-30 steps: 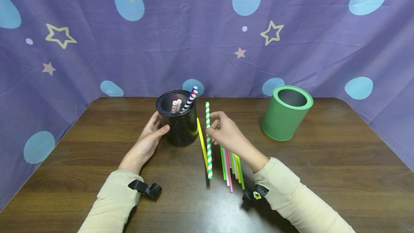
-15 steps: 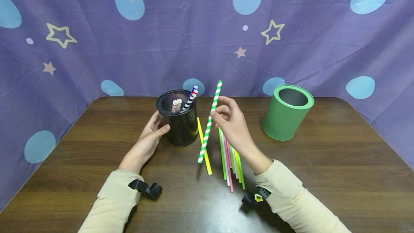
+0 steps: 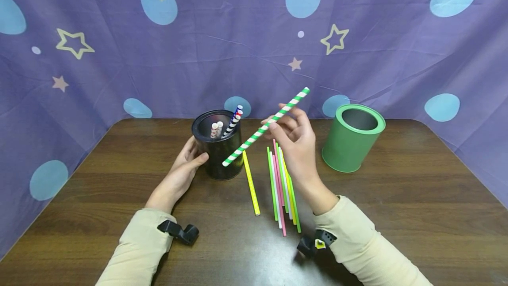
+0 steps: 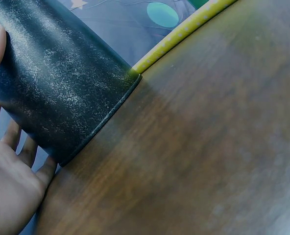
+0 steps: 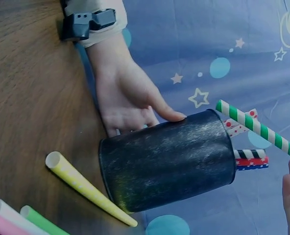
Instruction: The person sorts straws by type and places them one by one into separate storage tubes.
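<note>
On the wooden table, left of centre, the black can stands with its mouth up; your left hand grips it from the side, thumb on the near wall, fingers bent round behind. Inside the can, several patterned straws lean with their ends above the rim; black-and-white stripes, blue, red, and white with red dots among them.

In front of you, raised off the table, your right hand pinches the green-and-white striped straw near its middle, between thumb and fingertips; the straw slants, upper end to your right, lower end crossing in front of the can in the head view; in the right wrist view that end shows by the rim, and you cannot tell whether it touches.

Just right of the can lies a yellow straw with white dots, its far end close to the can's base; contact there cannot be told. Farther right, below your right hand, a loose bunch of thin sticks lies lengthwise; green, white, pink and yellow. Well to your right stands the green can; behind everything hangs a purple cloth with stars and blue ovals.
</note>
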The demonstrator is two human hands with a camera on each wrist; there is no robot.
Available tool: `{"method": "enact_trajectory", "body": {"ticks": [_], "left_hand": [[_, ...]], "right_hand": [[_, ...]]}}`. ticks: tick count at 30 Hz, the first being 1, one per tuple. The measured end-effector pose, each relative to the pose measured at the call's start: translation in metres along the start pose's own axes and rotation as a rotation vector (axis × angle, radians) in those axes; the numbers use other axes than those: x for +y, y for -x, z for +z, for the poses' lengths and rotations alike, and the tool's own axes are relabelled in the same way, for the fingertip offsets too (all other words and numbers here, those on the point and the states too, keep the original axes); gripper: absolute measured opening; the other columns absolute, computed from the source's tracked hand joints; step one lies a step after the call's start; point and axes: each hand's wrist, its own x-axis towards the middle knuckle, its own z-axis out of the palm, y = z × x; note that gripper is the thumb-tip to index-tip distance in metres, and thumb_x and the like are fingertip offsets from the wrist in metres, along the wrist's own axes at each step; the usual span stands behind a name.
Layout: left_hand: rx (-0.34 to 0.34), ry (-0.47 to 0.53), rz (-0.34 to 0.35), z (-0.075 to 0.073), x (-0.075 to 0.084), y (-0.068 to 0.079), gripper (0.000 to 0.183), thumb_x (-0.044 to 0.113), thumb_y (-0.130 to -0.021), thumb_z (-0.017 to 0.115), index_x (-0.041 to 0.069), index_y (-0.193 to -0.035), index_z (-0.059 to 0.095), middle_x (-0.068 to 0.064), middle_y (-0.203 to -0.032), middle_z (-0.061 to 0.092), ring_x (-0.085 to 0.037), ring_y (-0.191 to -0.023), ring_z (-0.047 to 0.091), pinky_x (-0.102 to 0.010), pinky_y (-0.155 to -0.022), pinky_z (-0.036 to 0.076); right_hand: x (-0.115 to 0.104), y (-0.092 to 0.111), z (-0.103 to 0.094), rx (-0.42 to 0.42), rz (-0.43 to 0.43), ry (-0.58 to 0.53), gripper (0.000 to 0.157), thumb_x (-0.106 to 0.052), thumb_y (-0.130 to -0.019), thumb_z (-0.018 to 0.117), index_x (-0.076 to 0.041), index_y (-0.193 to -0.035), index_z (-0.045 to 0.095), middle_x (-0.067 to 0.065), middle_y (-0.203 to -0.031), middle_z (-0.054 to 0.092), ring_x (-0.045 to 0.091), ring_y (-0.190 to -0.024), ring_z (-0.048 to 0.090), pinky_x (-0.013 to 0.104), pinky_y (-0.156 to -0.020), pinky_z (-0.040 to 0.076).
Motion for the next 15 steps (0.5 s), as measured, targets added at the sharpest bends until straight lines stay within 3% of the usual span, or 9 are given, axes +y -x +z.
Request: {"method": "enact_trajectory", "body": {"ticks": [8,15], "left_hand": [[-0.001,-0.001,-0.007,-0.0008,0.0005,0.0003,0.085,0.016,-0.094,0.069,0.009,-0.158,0.014,-0.008,-0.158,0.021,-0.019,-0.145,0.019,-0.038,-0.117,0.014],[-0.003,-0.004,-0.008,-0.0010,0.0000,0.0003,0.085,0.017,-0.094,0.069,0.009,-0.158,0.014,-0.009,-0.158,0.021,-0.019,-0.144,0.019,-0.038,-0.117,0.014]], "right_hand": [[-0.0071,-0.0020,0.0024,0.044,-0.025,-0.038,0.031,0.009,-0.090,0.057,-0.002,-0.119,0.051,0.007,-0.097,0.069,0.019,-0.092,0.068,0.032,-0.078,0.056],[-0.0078,-0.0037,0.0049,0.028,-0.079,-0.056,0.028,0.011,-0.091,0.058,-0.006,-0.111,0.052,0.010,-0.098,0.071,0.020,-0.094,0.069,0.034,-0.080,0.056]]}}
